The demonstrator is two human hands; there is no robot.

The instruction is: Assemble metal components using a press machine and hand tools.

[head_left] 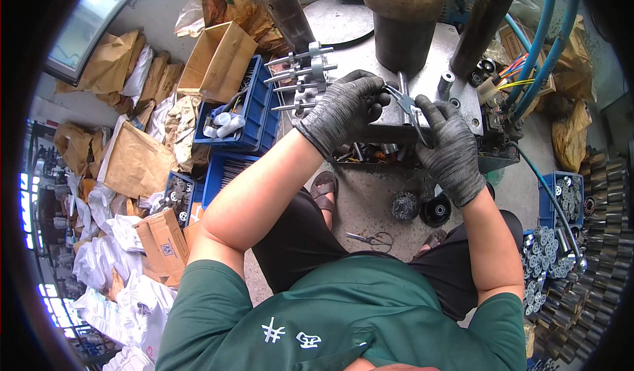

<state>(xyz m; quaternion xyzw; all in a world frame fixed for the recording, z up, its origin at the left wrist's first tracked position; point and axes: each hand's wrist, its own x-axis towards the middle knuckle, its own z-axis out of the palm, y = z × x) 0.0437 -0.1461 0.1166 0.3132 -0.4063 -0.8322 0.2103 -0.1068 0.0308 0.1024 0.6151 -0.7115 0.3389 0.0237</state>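
My right hand (454, 151), in a grey knit glove, is closed round the handles of a pair of pliers (405, 101) above the front of a metal machine table (353, 59). The pliers' jaws point up and left toward my gloved left hand (345, 111), whose fingers are curled in a pinch by the tips. What the left fingers hold is too small and dark to make out. Left of that hand, several metal shafts with round collars (316, 70) lie at the table's edge. A short metal sleeve (446, 81) stands upright beyond my right hand.
A thick ram (403, 24) rises behind my hands between two dark columns. Blue bins (247, 123) and a cardboard box (218, 60) stand left. Scissors (370, 239) and a black wheel (436, 210) lie on the floor. Blue hoses (545, 47) hang right, above stacked metal tubes (588, 259).
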